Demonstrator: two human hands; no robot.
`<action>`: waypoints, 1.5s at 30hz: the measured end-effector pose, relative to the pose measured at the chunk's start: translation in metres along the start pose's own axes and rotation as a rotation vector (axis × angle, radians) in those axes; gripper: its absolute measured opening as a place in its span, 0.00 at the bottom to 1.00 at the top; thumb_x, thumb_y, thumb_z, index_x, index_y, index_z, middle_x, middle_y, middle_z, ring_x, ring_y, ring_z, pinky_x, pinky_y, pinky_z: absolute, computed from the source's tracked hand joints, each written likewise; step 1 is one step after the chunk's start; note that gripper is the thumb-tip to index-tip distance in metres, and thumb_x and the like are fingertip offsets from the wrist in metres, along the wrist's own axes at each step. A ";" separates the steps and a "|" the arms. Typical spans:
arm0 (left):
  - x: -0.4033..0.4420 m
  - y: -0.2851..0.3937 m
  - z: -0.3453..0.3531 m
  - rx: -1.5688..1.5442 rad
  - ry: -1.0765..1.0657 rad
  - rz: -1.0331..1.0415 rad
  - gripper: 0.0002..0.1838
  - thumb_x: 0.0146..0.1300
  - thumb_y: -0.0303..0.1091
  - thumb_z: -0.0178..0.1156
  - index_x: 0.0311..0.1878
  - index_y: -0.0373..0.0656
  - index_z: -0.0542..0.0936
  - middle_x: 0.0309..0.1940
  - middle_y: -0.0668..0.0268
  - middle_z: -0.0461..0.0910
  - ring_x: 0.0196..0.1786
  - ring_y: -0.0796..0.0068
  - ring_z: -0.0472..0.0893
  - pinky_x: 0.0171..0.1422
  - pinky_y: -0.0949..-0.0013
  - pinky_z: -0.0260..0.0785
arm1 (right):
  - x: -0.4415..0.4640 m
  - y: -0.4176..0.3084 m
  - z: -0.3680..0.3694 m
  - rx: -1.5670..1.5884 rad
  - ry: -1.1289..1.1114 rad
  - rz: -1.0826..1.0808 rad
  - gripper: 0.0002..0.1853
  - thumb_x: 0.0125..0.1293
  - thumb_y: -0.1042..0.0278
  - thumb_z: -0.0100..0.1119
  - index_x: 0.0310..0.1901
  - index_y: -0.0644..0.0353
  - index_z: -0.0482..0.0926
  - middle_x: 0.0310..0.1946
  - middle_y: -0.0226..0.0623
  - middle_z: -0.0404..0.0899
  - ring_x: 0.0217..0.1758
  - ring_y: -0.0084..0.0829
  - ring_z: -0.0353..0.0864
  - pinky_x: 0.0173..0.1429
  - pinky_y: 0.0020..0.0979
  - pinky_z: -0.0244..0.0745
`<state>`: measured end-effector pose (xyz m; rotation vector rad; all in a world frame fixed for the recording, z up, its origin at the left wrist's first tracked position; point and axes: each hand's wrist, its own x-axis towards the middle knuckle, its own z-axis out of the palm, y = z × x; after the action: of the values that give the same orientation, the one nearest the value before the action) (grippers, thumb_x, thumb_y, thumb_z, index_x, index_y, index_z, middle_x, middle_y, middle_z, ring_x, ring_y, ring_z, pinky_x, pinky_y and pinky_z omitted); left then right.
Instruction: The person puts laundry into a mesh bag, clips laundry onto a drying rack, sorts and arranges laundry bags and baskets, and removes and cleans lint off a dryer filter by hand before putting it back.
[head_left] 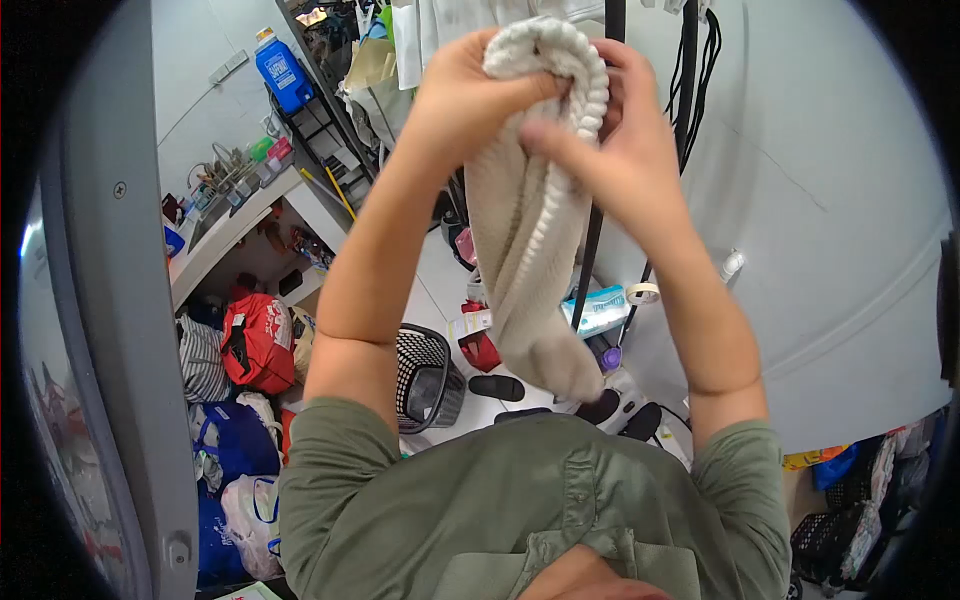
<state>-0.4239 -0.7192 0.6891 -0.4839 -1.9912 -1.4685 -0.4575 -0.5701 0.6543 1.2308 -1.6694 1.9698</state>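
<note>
A long cream knitted sock [530,250] hangs in front of my chest, its ribbed, rolled opening at the top and its toe end dangling low. My left hand [480,100] grips the left side of the opening, with the thumb pushed inside the rim. My right hand [625,140] holds the opposite side, fingers behind the ribbed edge and thumb reaching across the front, slightly blurred. Some fingertips of both hands are hidden behind the fabric.
A black rack pole [588,275] stands right behind the sock. On the floor are a grey plastic basket [428,380] and a dark slipper [496,388]. A red bag [258,342] and a blue bag [235,437] are piled left. A blue jug [284,72] sits at the back.
</note>
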 end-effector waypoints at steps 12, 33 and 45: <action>0.026 0.027 -0.059 0.443 0.110 -0.004 0.07 0.53 0.27 0.60 0.34 0.39 0.74 0.24 0.73 0.72 0.26 0.84 0.68 0.32 0.80 0.62 | 0.074 -0.034 -0.014 -0.030 -0.111 0.176 0.06 0.54 0.75 0.46 0.31 0.60 0.73 0.20 0.29 0.71 0.23 0.20 0.68 0.29 0.22 0.64; -0.018 0.014 -0.088 -0.182 0.173 -0.050 0.06 0.55 0.31 0.54 0.33 0.40 0.72 0.28 0.68 0.73 0.31 0.77 0.73 0.35 0.75 0.65 | -0.114 0.115 -0.006 0.269 -0.203 0.462 0.13 0.57 0.63 0.57 0.39 0.63 0.75 0.30 0.30 0.73 0.36 0.19 0.71 0.41 0.21 0.66; -0.088 0.021 -0.136 -1.058 -0.223 -0.402 0.08 0.59 0.39 0.49 0.32 0.45 0.69 0.23 0.71 0.68 0.26 0.77 0.70 0.29 0.75 0.64 | -0.204 0.195 0.063 0.957 -0.191 1.107 0.23 0.55 0.69 0.57 0.52 0.62 0.66 0.47 0.42 0.72 0.49 0.33 0.73 0.52 0.33 0.69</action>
<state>-0.3102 -0.8357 0.6735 -0.7046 -1.3360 -2.8009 -0.4421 -0.6224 0.3705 0.6786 -1.6798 3.7170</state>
